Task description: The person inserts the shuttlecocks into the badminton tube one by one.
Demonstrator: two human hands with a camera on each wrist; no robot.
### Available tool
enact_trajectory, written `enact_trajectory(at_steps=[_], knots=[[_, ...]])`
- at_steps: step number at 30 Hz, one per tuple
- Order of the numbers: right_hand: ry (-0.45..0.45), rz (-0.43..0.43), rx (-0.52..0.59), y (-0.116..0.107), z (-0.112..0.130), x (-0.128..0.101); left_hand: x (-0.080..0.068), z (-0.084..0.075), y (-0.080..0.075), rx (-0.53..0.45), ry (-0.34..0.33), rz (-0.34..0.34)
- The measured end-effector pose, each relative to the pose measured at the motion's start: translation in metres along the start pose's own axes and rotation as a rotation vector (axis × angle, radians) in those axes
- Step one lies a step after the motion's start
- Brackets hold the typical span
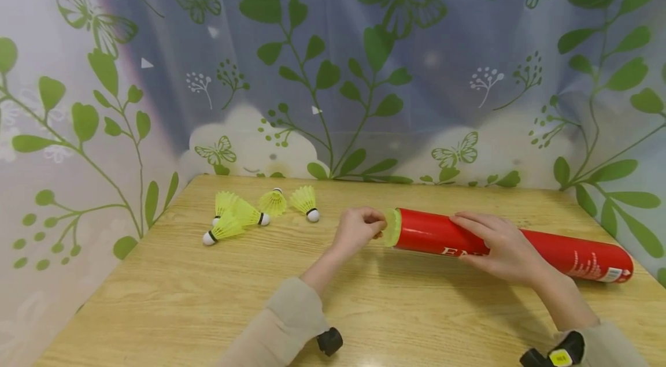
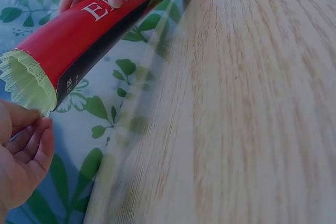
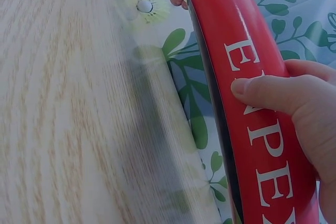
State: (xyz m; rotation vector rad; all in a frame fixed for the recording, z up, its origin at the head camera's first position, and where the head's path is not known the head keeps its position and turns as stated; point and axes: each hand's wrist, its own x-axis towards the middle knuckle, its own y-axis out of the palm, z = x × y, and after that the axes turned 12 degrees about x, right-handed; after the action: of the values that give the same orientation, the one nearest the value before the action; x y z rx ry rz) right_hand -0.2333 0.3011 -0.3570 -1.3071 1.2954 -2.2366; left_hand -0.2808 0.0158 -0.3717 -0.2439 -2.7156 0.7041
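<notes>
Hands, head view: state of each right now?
Left hand: pinching the skirt of the yellow shuttlecock at the tube mouth.
Right hand: gripping the red tube, which lies on the table.

A light wooden tabletop [image 1: 171, 297] with a plain straight grain fills the lower part of the head view, its far edge meeting the backdrop. Behind and along both side edges hangs a thin, pale curtain [image 1: 426, 84] printed with green leafy stems, butterflies and white cloud shapes. Soft bluish light comes through the cloth at the middle, while the left side looks whiter and brighter.
</notes>
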Motion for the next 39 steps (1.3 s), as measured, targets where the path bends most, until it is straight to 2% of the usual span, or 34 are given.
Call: enact_trajectory(at_steps=[5, 13, 26, 39], knots=[[-0.002, -0.005, 0.002, 0.000, 0.000, 0.000, 0.000, -0.001, 0.004, -0.010, 0.003, 0.009], [-0.016, -0.009, -0.008, 0.000, 0.000, 0.000, -0.001, -0.003, 0.007, 0.116, 0.036, -0.016], [-0.008, -0.010, -0.017, 0.001, -0.001, -0.001, 0.000, -0.002, 0.017, 0.179, 0.091, -0.058], [-0.011, -0.010, -0.002, 0.000, -0.001, -0.002, -0.001, -0.002, 0.025, 0.212, 0.097, -0.071]])
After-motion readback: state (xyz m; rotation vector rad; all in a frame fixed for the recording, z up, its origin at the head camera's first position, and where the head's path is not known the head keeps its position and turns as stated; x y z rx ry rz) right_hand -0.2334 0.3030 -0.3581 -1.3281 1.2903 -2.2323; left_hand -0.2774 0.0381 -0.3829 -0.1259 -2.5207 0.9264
